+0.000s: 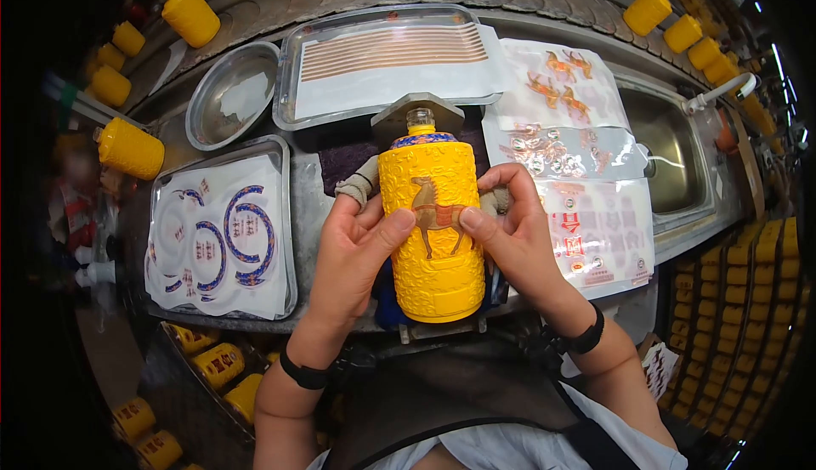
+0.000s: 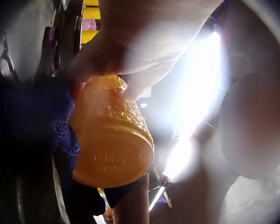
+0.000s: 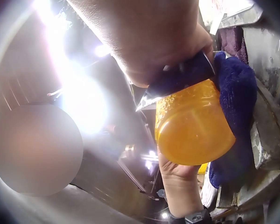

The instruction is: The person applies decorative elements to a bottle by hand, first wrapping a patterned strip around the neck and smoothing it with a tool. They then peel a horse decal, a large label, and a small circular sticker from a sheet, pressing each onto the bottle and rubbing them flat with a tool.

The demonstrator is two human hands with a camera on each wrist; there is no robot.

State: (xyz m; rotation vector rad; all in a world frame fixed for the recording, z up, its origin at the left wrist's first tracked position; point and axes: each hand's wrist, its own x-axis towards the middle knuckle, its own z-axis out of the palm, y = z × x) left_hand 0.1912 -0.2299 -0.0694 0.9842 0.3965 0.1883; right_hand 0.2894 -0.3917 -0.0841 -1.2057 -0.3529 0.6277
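Note:
A yellow embossed bottle [image 1: 432,287] with a clear glass neck and a blue patterned shoulder band lies between both hands in the head view. A brown horse picture with a red saddle is on its front. My left hand [image 1: 347,245] grips the left side, thumb on the horse's chest. My right hand [image 1: 520,236] grips the right side, thumb at the horse's rear. The bottle's base [image 2: 114,158] faces the left wrist camera, with the left hand [image 2: 130,51] above it. In the right wrist view the base [image 3: 196,137] shows below the right hand [image 3: 177,60].
A tray of blue curved decals [image 1: 293,274] is at left, beside a round metal bowl [image 1: 197,113]. Behind stands a tray with striped sheets [image 1: 297,117]. Horse decal sheets [image 1: 608,96] and red-printed sheets [image 1: 633,223] lie right, near a sink [image 1: 671,155]. Yellow bottles surround the bench.

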